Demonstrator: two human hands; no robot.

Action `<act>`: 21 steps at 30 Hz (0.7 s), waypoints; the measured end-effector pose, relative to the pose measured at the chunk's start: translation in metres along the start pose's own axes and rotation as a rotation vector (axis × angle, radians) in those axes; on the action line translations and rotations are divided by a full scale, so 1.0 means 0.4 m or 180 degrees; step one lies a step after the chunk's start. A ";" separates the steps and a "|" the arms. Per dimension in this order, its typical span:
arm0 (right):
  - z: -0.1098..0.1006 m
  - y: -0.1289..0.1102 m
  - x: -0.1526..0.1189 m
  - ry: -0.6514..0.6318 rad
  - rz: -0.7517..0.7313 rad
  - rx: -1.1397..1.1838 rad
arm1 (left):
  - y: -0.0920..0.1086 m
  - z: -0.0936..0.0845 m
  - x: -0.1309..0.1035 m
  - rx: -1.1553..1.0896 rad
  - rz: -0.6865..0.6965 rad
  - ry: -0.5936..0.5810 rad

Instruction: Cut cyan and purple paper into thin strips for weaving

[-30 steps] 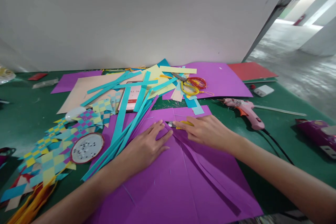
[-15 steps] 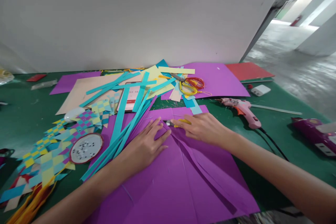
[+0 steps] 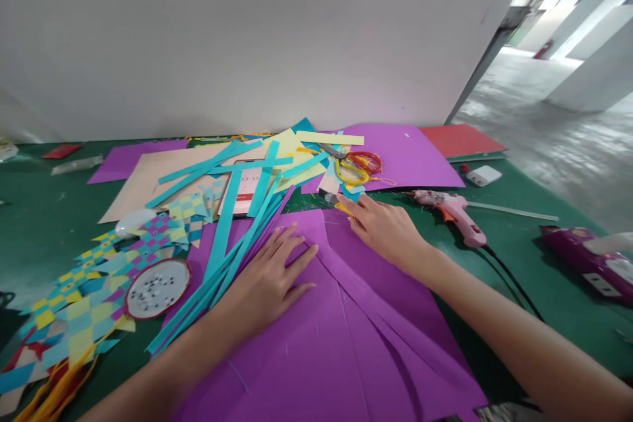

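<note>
My left hand (image 3: 270,280) lies with fingers spread, pressing on a large purple sheet (image 3: 301,356). My right hand (image 3: 383,227) is closed round a yellow box cutter (image 3: 342,204), its metal end pointing left at the far edge of that sheet. A narrow purple strip (image 3: 380,316) curves from near my left fingertips toward the lower right, partly lifted off the sheet. Beside my left hand is a bundle of turquoise strips (image 3: 237,254), with some purple ones among them.
Red-and-yellow-handled scissors (image 3: 363,165) lie on paper scraps at the back. A phone (image 3: 246,188) sits under turquoise strips. On the right are a pink glue gun (image 3: 452,208) and purple power strip (image 3: 588,260); on the left, a dish of googly eyes (image 3: 158,287) and woven paper pieces (image 3: 82,313).
My right hand has moved the box cutter away from me, from near my left fingertips to the sheet's far edge. The purple strip now lies more loosely. My left hand stays pressed down.
</note>
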State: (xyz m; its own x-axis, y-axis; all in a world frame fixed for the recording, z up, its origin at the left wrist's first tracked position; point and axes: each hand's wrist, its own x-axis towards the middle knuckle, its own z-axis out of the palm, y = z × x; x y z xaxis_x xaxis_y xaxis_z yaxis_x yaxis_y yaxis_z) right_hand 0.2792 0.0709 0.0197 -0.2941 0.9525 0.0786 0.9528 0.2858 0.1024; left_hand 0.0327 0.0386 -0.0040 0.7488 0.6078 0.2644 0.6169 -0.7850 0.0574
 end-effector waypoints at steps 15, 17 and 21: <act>-0.022 -0.104 -0.129 -0.0412 -0.0253 0.1350 | -0.009 -0.008 -0.003 0.0327 -0.0048 0.0093; -0.014 -0.110 -0.130 -0.0490 -0.0179 0.1539 | -0.009 -0.008 -0.003 0.0286 -0.0106 0.0111; -0.014 -0.111 -0.123 -0.0533 -0.0009 0.1870 | -0.012 -0.009 -0.005 0.0275 -0.0306 0.0170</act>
State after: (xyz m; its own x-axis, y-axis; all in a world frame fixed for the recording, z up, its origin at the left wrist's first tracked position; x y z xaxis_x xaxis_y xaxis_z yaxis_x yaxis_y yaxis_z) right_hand 0.2507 0.0106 0.0169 -0.3265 0.9416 -0.0827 0.8480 0.2531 -0.4656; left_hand 0.0275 0.0405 -0.0011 0.6726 0.6707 0.3127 0.7055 -0.7087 0.0025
